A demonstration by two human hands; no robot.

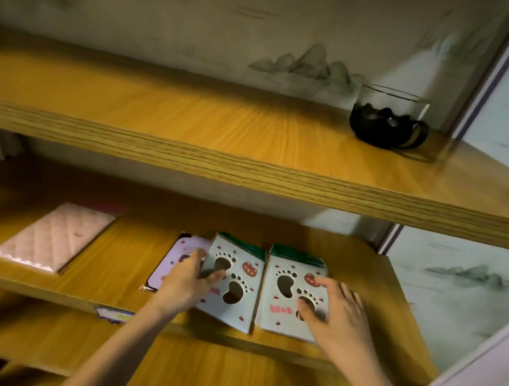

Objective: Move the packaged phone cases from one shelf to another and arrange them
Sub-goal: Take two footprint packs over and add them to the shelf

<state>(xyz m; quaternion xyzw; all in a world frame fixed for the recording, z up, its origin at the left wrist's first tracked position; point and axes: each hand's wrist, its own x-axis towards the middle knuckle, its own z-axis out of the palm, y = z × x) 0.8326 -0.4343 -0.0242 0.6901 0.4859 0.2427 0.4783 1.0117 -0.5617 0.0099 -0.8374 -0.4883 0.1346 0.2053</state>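
Forearms reach in from the bottom of the view, and both hands are down on the middle shelf (367,280). Left hand (185,277) has its fingers curled round the near-left edge of the left bear-paw case (231,285), and that edge is tipped up off the wood, lapping over a lilac case (173,260) beside it. Right hand (339,313) is spread, fingers resting flat on the right bear-paw case (286,292), pressing rather than gripping. The two packets sit side by side, edges just about touching. Further left, well apart, lies a pink quilted case (55,232) in a clear sleeve.

These look light and thin: card or film packets with a bit of flex, likely slick on the varnished wood. They should slide easily, so a fingertip under a long edge, then a pinch across the width, seems the surest hold. Avoid the cut-out paw holes; they look like weak spots. Up on the top shelf (191,120) stands a glass mug (388,118), clear of all this.
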